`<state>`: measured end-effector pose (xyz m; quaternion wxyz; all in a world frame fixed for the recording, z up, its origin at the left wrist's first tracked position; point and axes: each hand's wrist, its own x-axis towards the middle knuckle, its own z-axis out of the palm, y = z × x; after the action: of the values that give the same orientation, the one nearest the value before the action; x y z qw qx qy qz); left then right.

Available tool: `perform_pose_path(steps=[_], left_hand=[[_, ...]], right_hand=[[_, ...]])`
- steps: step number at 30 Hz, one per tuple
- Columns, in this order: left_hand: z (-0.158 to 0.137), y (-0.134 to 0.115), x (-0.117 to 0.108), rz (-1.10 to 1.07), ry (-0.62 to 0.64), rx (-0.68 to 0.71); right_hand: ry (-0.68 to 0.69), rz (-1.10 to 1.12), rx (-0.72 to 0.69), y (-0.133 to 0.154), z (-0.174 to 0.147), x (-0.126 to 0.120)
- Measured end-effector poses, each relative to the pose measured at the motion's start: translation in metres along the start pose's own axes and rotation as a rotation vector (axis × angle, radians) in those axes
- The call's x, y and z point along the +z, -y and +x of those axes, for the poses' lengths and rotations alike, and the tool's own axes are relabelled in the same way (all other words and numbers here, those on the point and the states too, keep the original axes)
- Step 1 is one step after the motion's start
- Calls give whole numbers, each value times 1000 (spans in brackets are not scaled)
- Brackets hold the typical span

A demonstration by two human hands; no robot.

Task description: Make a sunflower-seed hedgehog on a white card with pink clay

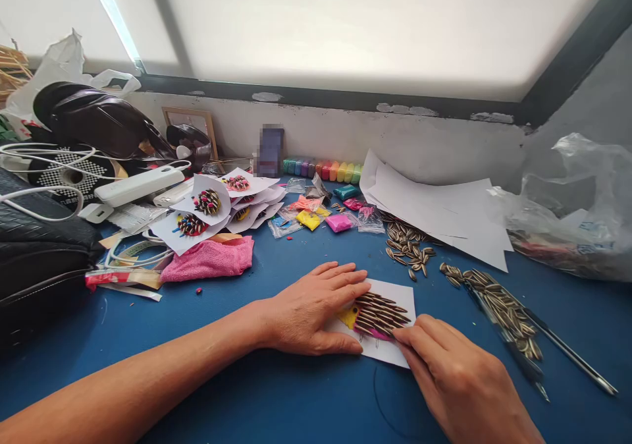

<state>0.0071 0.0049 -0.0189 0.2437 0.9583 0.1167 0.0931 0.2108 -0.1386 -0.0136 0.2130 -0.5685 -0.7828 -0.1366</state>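
Note:
A small white sheet point(402, 357) lies on the blue table with a hedgehog picture point(382, 313) on it. The hedgehog has a yellow clay head with a dark eye, pink clay along its belly and rows of striped sunflower seeds as spines. My left hand point(320, 309) rests flat on the sheet's left side, fingers spread, covering part of it. At the lower right of the seed rows, my right hand point(459, 371) pinches a sunflower seed against the pink clay; the fingertips hide most of that seed.
Loose sunflower seeds point(409, 246) lie behind the sheet, and another pile point(508, 309) with pens sits right. Clay packets point(340, 222), white paper point(429, 200) and a plastic bag point(577, 213) stand farther back. Finished seed pictures point(207, 201), a pink cloth point(210, 259) and a black bag point(44, 253) fill the left.

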Motion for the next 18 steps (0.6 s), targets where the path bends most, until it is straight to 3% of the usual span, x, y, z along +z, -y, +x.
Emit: perform_pose_path(steps=[4, 13, 18], left_hand=[[0, -1, 0, -8, -8, -3], [-1, -1, 0, -5, -1, -13], [-1, -1, -1, -14, 1, -21]], right_hand=[[38, -49, -15, 0, -3, 1], [-29, -96, -19, 5, 4, 0], [47, -124, -13, 3, 1, -4]])
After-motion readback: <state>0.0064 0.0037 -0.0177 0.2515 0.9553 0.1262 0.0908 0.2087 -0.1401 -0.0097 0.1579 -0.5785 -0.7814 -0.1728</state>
